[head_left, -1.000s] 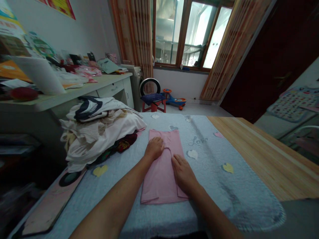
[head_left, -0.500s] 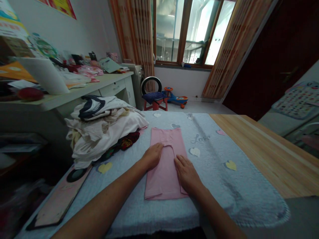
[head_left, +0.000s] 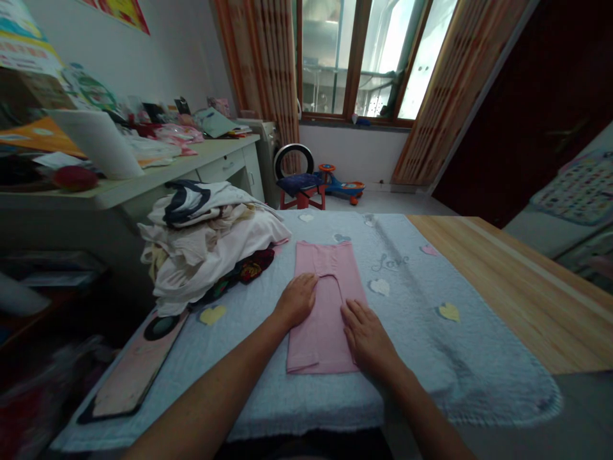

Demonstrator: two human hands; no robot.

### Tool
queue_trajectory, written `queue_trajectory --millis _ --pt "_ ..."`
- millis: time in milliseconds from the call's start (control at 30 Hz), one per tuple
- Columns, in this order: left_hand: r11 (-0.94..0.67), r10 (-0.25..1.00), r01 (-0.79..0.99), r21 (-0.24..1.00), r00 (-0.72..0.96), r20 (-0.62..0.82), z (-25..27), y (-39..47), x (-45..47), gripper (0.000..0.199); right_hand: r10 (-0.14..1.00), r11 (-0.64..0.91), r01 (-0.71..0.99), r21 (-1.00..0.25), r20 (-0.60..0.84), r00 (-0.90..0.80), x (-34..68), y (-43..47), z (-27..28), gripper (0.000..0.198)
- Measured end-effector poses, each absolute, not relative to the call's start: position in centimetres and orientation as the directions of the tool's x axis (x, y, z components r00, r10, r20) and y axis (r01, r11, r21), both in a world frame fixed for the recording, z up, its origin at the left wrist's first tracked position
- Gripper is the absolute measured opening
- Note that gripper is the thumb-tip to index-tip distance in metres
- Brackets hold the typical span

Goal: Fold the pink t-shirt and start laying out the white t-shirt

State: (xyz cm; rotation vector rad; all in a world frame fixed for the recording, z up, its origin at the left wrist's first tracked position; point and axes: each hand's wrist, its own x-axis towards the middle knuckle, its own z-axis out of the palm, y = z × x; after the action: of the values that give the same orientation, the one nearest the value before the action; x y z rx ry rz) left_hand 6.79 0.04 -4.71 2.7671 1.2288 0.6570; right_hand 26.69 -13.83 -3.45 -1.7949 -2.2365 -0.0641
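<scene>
A folded pink garment (head_left: 329, 322) lies flat on the pale blue blanket (head_left: 407, 358), its sides turned in over the middle and a curved edge showing across its upper part. On its left side rests my left hand (head_left: 297, 300), fingers laid over the cloth and reaching to the curved edge. My right hand (head_left: 366, 332) lies along the right side, lower down, with the fingers stretched out flat on the fabric. Neither hand grips the cloth.
A heap of white and beige clothes (head_left: 215, 249) is on the left of the blanket, beside a flat pinkish board (head_left: 134, 370) with a dark ring. Bare wood tabletop (head_left: 512, 287) shows at right. A cluttered desk (head_left: 225, 156) stands at left; a red stool (head_left: 302, 199) is behind.
The camera view has shifted slightly, so everything sits a little further right. Both hands stay on the pink garment in nearly the same places.
</scene>
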Motion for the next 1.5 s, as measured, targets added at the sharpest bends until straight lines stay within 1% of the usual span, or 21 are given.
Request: queue_trajectory --millis 133,300,367,433,467,533,600,700,800,933,1133,1267,1400,1500 --pt "-0.683 0.720 0.692 0.233 0.584 0.375 -4.4 -0.1 6.8 0.040 0.966 0.205 0.969 -0.138 0.190 -0.177 26.6 -14.7 -3.2 0.047" --pt "-0.682 0.725 0.677 0.277 0.573 0.383 -4.1 -0.1 6.7 0.040 0.969 0.216 0.967 -0.136 0.151 -0.195 26.6 -15.1 -3.3 0.048" --pt "-0.678 0.730 0.674 0.295 0.567 0.381 -4.0 -0.1 6.7 0.039 0.971 0.202 0.969 -0.143 0.156 -0.180 26.2 -15.1 -2.9 0.042" --pt "-0.672 0.736 0.671 0.313 0.561 0.379 -3.9 -0.1 6.6 0.039 0.964 0.216 0.961 -0.173 0.193 -0.182 25.4 -15.1 -2.1 0.034" --pt "-0.670 0.739 0.669 0.322 0.558 0.377 -3.8 -0.1 6.6 0.039 0.953 0.254 0.947 -0.198 0.221 -0.210 24.9 -15.1 -1.5 0.031" --pt "-0.664 0.746 0.666 0.340 0.554 0.371 -3.7 -0.1 6.6 0.040 0.914 0.384 0.881 -0.277 0.249 -0.320 23.7 -15.1 -0.3 0.027" --pt "-0.654 0.755 0.667 0.357 0.549 0.358 -3.6 -0.1 6.6 0.040 0.882 0.471 0.807 -0.356 0.215 -0.420 22.6 -15.2 0.8 0.026" --pt "-0.645 0.763 0.666 0.373 0.546 0.345 -3.6 -0.1 6.5 0.041 0.864 0.498 0.760 -0.417 0.162 -0.477 21.4 -15.2 1.5 0.020" --pt "-0.646 0.763 0.663 0.379 0.543 0.351 -3.7 -0.1 6.5 0.039 0.845 0.522 0.730 -0.441 0.155 -0.511 21.1 -15.2 1.1 0.023" --pt "-0.656 0.754 0.653 0.380 0.546 0.365 -3.9 0.0 6.5 0.037 0.836 0.538 0.713 -0.451 0.178 -0.518 21.3 -15.3 0.3 0.023" --pt "-0.651 0.758 0.663 0.369 0.542 0.364 -3.8 -0.1 6.5 0.036 0.833 0.551 0.708 -0.442 0.246 -0.495 20.8 -15.4 0.2 0.016" --pt "-0.655 0.755 0.664 0.362 0.548 0.360 -3.7 -0.1 6.4 0.036 0.842 0.538 0.734 -0.414 0.238 -0.484 20.4 -15.6 0.3 0.012" --pt "-0.657 0.753 0.671 0.344 0.568 0.333 -3.8 -0.1 6.4 0.040 0.847 0.531 0.756 -0.383 0.222 -0.483 20.1 -15.8 0.0 0.012" --pt "-0.652 0.758 0.697 0.299 0.593 0.271 -3.9 -0.5 6.2 0.046 0.843 0.538 0.751 -0.384 0.227 -0.488 20.0 -16.0 -0.2 0.012"
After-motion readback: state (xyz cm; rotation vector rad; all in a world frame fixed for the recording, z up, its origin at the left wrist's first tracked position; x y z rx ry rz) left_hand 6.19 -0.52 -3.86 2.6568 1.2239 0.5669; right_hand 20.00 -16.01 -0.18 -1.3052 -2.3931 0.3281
